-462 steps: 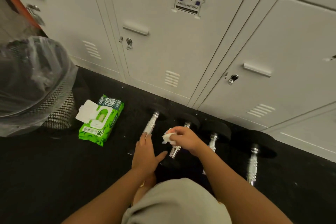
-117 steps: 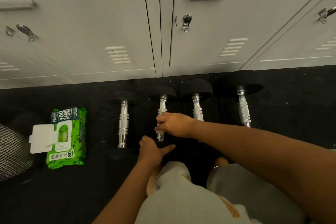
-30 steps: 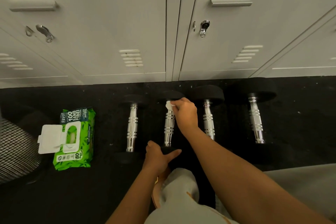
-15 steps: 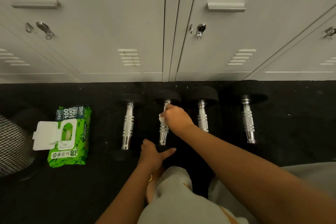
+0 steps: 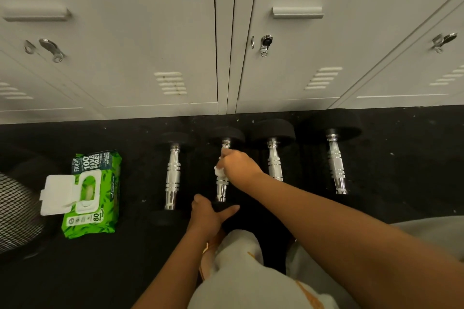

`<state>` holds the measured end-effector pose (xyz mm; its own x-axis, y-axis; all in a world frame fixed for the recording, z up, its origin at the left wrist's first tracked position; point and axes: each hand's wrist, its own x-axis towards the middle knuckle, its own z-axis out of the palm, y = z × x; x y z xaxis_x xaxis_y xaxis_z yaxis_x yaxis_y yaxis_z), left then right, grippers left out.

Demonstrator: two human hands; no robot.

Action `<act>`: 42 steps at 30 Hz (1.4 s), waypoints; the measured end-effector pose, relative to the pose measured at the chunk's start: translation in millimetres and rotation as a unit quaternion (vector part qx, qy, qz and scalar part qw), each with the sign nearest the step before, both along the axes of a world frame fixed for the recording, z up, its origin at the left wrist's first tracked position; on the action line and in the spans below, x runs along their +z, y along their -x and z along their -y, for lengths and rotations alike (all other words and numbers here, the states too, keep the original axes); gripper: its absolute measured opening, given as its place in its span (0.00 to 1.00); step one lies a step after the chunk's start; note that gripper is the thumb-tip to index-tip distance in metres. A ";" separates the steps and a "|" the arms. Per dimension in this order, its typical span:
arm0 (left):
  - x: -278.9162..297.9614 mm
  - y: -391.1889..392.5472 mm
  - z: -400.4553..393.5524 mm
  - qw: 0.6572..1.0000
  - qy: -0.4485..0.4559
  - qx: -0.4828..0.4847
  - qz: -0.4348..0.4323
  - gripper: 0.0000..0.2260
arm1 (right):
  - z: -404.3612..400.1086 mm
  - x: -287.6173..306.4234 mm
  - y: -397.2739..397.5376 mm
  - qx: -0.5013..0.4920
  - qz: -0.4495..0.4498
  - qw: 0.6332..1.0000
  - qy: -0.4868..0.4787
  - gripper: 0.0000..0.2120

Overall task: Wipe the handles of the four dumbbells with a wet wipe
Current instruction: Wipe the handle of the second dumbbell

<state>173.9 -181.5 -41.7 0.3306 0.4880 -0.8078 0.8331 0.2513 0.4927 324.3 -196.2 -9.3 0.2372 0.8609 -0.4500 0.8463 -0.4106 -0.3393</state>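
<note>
Several dumbbells with chrome handles and black ends lie side by side on the black floor. My right hand (image 5: 237, 164) grips a white wet wipe (image 5: 219, 171) against the upper part of the second dumbbell's handle (image 5: 221, 189). My left hand (image 5: 209, 216) rests on that dumbbell's near black end, fingers spread. The first dumbbell (image 5: 172, 178) lies to the left; the third dumbbell (image 5: 274, 162) and the fourth dumbbell (image 5: 336, 165) lie to the right, untouched.
A green pack of wet wipes (image 5: 91, 192) with its white lid flipped open lies on the floor at the left. A black mesh bin (image 5: 15, 213) stands at the far left edge. White lockers (image 5: 150, 45) rise just behind the dumbbells. My knees fill the bottom.
In the last second my right hand slid the wipe from the far end of the second handle a little way toward me. My left hand has stayed on the near end.
</note>
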 end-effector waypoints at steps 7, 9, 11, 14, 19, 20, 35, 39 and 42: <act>4.7 -1.0 -1.0 0.999 -0.018 -0.026 -0.006 0.44 | -2.2 -0.9 -2.7 -0.011 -0.049 0.998 0.026 0.14; 2.8 -0.2 -0.9 1.000 -0.016 -0.026 -0.003 0.45 | 0.4 -5.1 -0.5 -0.042 -0.051 0.998 0.006 0.15; 3.2 1.1 -0.8 0.999 -0.016 -0.030 0.001 0.44 | 11.7 -8.8 8.5 -0.025 -0.082 0.996 0.011 0.13; 5.5 1.7 -0.8 1.000 -0.008 -0.019 0.003 0.44 | 24.4 -10.5 15.4 0.011 -0.133 0.991 0.020 0.12; 4.6 0.9 -1.2 1.000 -0.016 -0.025 0.008 0.41 | 27.9 -15.5 14.9 -0.054 -0.126 0.990 -0.032 0.12; 5.0 0.6 -0.8 0.999 -0.018 -0.027 0.005 0.41 | 31.9 -17.8 17.0 -0.050 -0.139 0.989 -0.030 0.12; 6.9 -1.0 -1.2 0.999 -0.033 -0.042 0.001 0.43 | 38.9 -28.0 4.8 -0.266 -0.205 0.931 -0.145 0.07; 6.6 -0.4 -1.0 0.999 -0.032 -0.043 0.000 0.44 | 41.7 -27.1 8.8 -0.251 -0.222 0.933 -0.133 0.06; 6.7 -0.4 -0.5 0.999 -0.032 -0.042 0.000 0.43 | 50.0 -28.0 18.5 -0.212 -0.213 0.946 -0.120 0.06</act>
